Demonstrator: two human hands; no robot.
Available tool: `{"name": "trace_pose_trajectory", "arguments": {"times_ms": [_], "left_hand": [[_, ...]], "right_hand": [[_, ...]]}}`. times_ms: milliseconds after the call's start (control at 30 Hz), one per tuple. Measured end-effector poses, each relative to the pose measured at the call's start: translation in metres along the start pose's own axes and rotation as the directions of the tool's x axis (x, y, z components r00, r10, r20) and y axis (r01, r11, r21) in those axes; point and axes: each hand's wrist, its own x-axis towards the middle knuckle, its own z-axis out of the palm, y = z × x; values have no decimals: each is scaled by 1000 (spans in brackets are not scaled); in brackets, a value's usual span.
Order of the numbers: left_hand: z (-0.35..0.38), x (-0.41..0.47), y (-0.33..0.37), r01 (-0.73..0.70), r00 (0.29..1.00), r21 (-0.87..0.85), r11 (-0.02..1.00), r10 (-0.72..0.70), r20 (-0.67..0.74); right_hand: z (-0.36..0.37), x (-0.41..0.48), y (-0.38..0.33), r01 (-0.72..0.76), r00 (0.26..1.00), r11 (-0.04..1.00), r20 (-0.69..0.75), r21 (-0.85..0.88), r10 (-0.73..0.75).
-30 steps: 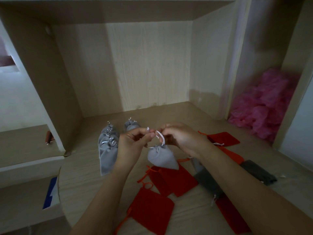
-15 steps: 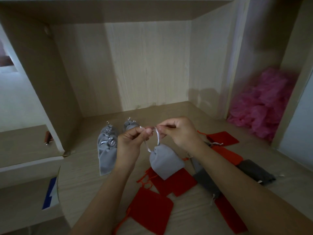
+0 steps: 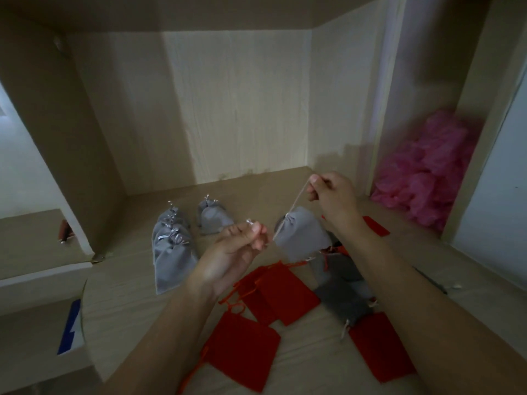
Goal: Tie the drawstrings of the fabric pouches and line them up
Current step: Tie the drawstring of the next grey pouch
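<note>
Beyond and to the left of the left hand [image 3: 238, 249], tied grey pouches [image 3: 174, 249] lay side by side, likely the finished row. The left hand pinched one end of the drawstring [image 3: 296, 205] low and the right hand [image 3: 332, 195] pinched the other end higher, the two well apart, probably to pull the knot tight. Between the hands hung the light grey pouch [image 3: 302, 238], its mouth gathered shut and its body soft and plump. Below the hands, flat red pouches [image 3: 285, 293] lay untied.

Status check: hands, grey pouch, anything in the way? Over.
Left hand, right hand each pinch the drawstring, drawn taut. Grey pouch hangs between, mouth cinched. Tied grey pouches lined up left; red pouches loose underneath, not obstructing.
</note>
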Motion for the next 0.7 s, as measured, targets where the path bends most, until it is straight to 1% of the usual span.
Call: {"name": "trace_pose_trajectory", "arguments": {"times_ms": [67,133,200,233,300,367,400,433,500,533,567,633,667,700], "left_hand": [[3,-1,-1,48,998,16,999,-48,50],[1,-1,1,72,996,30,997,-74,51],[-2,-2,2,87,996,66,994,-86,-13],[-2,-2,1,91,994,104,990,-84,-74],[-2,-2,-4,115,979,229,966,-72,-189],[-1,0,-9,140,969,400,906,-43,-242],[0,1,-10,152,965,459,875,-31,-259],[0,2,-10,168,960,486,858,-31,-277],[-1,3,-11,215,948,499,840,-57,-313],[-3,3,-11,234,945,531,814,-62,-321],[-5,3,-13,253,943,594,763,-56,-329],[-13,2,-17,267,943,731,628,-14,-332],[-15,2,-18,259,948,774,577,2,-319],[-17,2,-20,250,952,796,551,10,-306]], "right_hand": [[2,-2,-2,12,1000,1000,6,14,-12],[3,-3,-2,-3,1000,1000,10,30,2],[2,-4,-3,-66,998,995,23,72,65],[2,-5,-3,-121,992,986,49,118,115],[1,-7,-5,-249,964,944,150,219,220],[2,-9,-10,-365,919,871,280,330,279],[3,-11,-12,-396,902,839,330,372,280],[4,-12,-15,-404,893,829,363,385,266],[6,-13,-17,-382,890,852,393,359,233],[7,-14,-18,-361,890,870,402,335,214],[8,-15,-20,-338,889,887,416,315,190],[7,-17,-24,-281,883,916,452,286,130],[5,-17,-26,-243,876,935,473,259,97],[4,-17,-26,-185,867,959,495,214,57]]}}
